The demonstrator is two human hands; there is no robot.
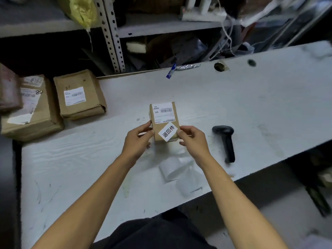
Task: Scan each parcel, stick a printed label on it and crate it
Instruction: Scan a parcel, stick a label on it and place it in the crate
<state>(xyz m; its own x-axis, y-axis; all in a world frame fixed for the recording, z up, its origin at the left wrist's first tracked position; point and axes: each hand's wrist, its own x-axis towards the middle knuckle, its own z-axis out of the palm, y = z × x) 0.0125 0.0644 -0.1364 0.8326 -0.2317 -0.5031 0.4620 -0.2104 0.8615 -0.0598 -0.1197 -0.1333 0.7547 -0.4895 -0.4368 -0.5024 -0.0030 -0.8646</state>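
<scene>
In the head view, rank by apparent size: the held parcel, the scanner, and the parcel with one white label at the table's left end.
1. Left parcel, clearly largest.
2. Scanner and held parcel: they look alike, and the hands cover the parcel's lower edge, so I won't rank them.

Brown parcel [164,121], white label [168,132] with black, perhaps red-edged, characters.

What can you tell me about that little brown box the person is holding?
The small parcel is a brown cardboard box held just above the white table. A printed barcode label covers its far end; a white sticker with three bold characters sits askew near its front. The left hand holds its left edge, the right hand pinches the sticker's corner.
</scene>
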